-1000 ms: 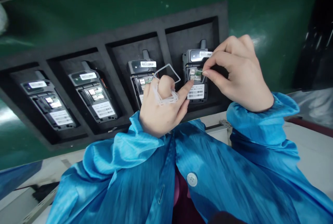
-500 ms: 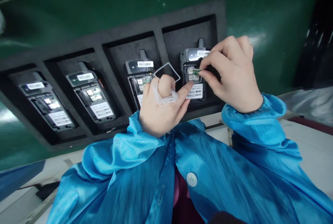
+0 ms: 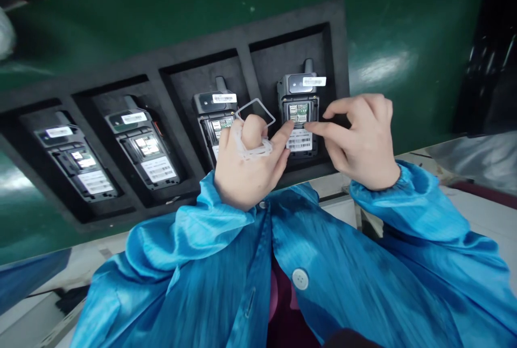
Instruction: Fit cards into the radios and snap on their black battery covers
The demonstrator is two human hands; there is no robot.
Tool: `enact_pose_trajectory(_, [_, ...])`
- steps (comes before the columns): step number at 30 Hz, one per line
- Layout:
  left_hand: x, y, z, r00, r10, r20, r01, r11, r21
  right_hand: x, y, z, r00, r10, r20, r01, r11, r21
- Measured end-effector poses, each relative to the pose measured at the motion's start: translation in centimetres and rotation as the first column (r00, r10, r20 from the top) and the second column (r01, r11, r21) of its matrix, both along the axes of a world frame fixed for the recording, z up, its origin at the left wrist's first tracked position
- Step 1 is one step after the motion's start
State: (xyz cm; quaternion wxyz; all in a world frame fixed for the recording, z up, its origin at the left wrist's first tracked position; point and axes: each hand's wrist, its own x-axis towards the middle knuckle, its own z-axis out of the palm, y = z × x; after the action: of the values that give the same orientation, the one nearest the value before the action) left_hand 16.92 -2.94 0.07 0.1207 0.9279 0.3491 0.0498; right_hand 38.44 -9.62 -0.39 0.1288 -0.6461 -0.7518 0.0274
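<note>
Several thin translucent rectangular frames (image 3: pixel 255 148) loop round the curled fingers of my left hand (image 3: pixel 248 175); one of them stands up tilted above the knuckles. My left index finger stretches to the left edge of the exposed slot area on the rightmost handheld radio (image 3: pixel 301 143). From the other side, my right hand (image 3: pixel 361 140) reaches in with its fingers apart and nothing seen between them. Its index fingertip is at the lower right corner of the same recess, where metal card slots (image 3: pixel 299 112) and a green board show. White barcode labels are on this radio.
A black foam tray (image 3: pixel 244 68) holds the radios in separate compartments. My left hand partly covers another radio (image 3: pixel 216 104); two more, a radio (image 3: pixel 147 148) and a radio (image 3: pixel 78 162), lie further left. Beneath is a green table surface (image 3: pixel 181 3).
My right hand has moved down and away from the radio's top, and its thumb and index finger have parted from their pinch. My left hand stays almost still.
</note>
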Motion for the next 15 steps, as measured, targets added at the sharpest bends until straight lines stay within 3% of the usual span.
enact_pose_trajectory(5, [1.1, -0.7, 1.2, 0.995, 0.039, -0.087, -0.036, 0.999, 0.029, 0.0, -0.1, 0.1, 0.998, 0.025, 0.056, -0.024, 1.000, -0.006])
enact_pose_trajectory(9, [1.8, -0.5, 1.9, 0.995, 0.040, -0.093, -0.036, 0.998, 0.048, -0.3, 0.2, 0.7, 0.999, -0.050, -0.021, 0.049, 0.998, -0.028])
enact_pose_trajectory(15, [1.8, 0.3, 1.4, 0.994, 0.043, -0.104, -0.035, 0.997, 0.075, -0.9, 0.7, 0.7, 0.993, -0.103, 0.050, 0.104, 0.995, -0.013])
